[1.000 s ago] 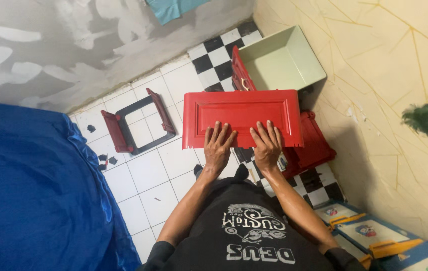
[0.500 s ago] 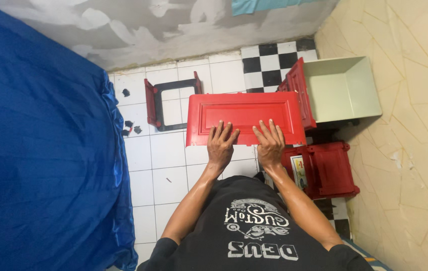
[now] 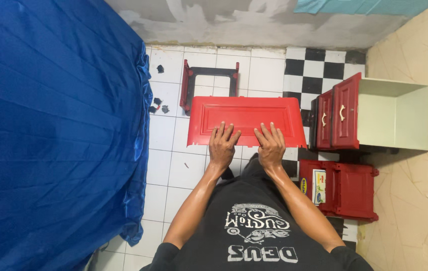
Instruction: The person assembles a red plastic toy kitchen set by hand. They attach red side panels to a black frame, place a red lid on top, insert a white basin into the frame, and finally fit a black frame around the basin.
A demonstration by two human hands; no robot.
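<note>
A red plastic panel [image 3: 246, 115] with a raised rectangular border is held flat in front of me, above the tiled floor. My left hand [image 3: 223, 144] grips its near edge left of centre, fingers spread on top. Just to the right, my right hand [image 3: 271, 145] grips the same edge in the same way. Beyond the panel a red and black plastic frame [image 3: 211, 80] lies on the white tiles.
A blue sheet [image 3: 53, 130] covers a bed along the left. Two red drawers with cream handles [image 3: 335, 114] and a pale green drawer box [image 3: 393, 116] lie at right, by the cream wall. Another red part [image 3: 347, 188] lies below them. Small black pieces [image 3: 157, 104] dot the floor.
The view has swung, so the bed fills more of the left and the drawers sit further right. Both hands keep their hold on the red panel's near edge.
</note>
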